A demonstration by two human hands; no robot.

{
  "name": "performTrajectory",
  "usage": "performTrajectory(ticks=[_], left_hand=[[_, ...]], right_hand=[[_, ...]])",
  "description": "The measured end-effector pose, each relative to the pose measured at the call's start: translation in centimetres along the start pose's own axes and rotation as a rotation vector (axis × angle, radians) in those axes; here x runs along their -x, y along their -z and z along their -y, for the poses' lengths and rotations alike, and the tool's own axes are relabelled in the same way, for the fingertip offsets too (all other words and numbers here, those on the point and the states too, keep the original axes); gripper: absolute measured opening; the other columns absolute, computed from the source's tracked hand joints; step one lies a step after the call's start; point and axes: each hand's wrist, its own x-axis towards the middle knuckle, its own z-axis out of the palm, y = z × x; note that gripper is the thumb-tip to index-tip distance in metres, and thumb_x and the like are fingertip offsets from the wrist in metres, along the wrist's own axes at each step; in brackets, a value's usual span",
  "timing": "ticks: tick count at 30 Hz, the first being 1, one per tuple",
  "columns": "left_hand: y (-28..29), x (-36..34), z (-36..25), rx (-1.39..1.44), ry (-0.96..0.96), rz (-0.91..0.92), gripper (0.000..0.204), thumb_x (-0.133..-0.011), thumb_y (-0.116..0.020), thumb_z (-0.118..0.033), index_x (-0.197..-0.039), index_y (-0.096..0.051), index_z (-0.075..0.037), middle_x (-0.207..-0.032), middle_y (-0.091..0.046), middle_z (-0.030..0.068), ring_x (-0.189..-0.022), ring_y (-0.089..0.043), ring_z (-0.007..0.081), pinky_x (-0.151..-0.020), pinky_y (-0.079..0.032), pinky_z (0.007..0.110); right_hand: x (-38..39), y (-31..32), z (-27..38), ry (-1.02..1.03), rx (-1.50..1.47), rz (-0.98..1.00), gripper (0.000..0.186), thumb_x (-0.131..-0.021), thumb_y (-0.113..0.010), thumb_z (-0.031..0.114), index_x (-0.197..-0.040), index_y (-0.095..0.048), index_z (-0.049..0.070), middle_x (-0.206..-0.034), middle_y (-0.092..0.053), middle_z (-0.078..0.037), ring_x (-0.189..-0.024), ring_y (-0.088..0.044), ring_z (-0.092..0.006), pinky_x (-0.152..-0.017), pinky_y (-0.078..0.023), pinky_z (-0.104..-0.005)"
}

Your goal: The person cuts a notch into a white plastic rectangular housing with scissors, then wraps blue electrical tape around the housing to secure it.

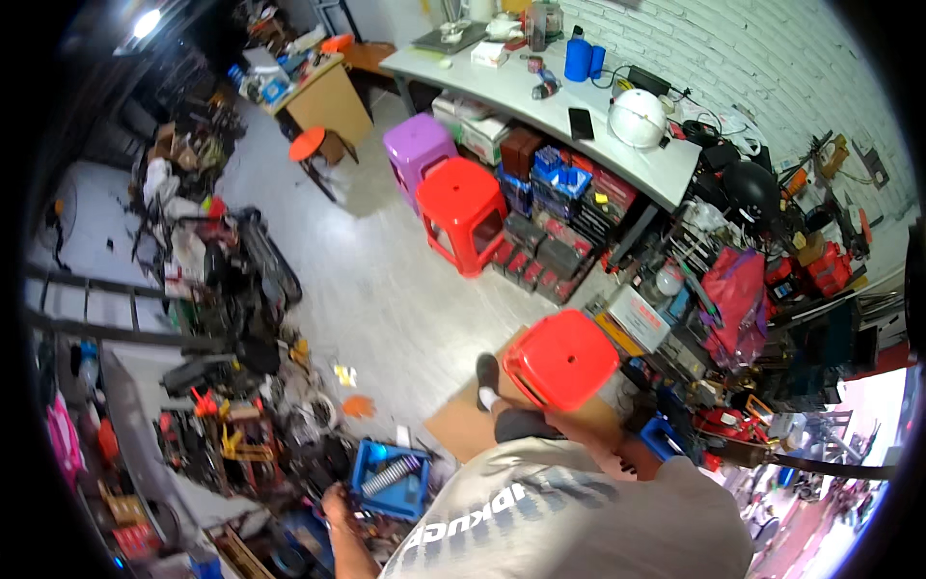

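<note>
My left hand (336, 502) is low on the left, fingers curled at a small dark item I cannot make out, just left of a blue plastic crate (394, 492). A silver coiled or ribbed part (391, 475) lies in the crate among other pieces. My right hand is not clearly visible. My shirt fills the bottom of the view, with one shoe (487, 376) on a cardboard sheet (453, 429) beside a red stool (561, 357).
Piles of mixed parts (241, 449) line the left. A grey bench (540, 96) runs along the back wall, with stacked cases (540, 256), a red stool (461, 203) and a purple stool (415, 145) at its front. An orange chair (309, 145) stands farther back. More clutter (733, 309) crowds the right.
</note>
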Motion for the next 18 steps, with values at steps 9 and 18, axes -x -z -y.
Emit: performTrajectory(ticks=[9, 18], left_hand=[[-14.9, -11.2, -4.2, -0.426, 0.309, 0.209, 0.031, -0.099, -0.061, -0.028, -0.117, -0.067, -0.004, -0.11, -0.072, 0.0163, -0.096, -0.072, 0.0338, -0.078, -0.061, 0.047], [-25.0, -32.7, -17.2, -0.469, 0.218, 0.93, 0.041, -0.1, -0.063, -0.032, -0.132, -0.064, -0.007, -0.119, -0.073, 0.0171, -0.105, -0.072, 0.0308, -0.081, -0.06, 0.039]], right_hand=[[10.2, -0.4, 39.0, 0.916, -0.262, -0.129, 0.029, -0.096, -0.079, 0.036, -0.1, -0.078, 0.007, -0.095, -0.074, -0.005, -0.088, -0.071, -0.0212, -0.082, -0.055, -0.0428], [23.8, 5.5, 55.6, 0.959, -0.262, -0.518, 0.035, -0.098, -0.078, 0.035, -0.109, -0.076, 0.003, -0.088, -0.073, -0.007, -0.08, -0.069, -0.0179, -0.075, -0.055, -0.0359]])
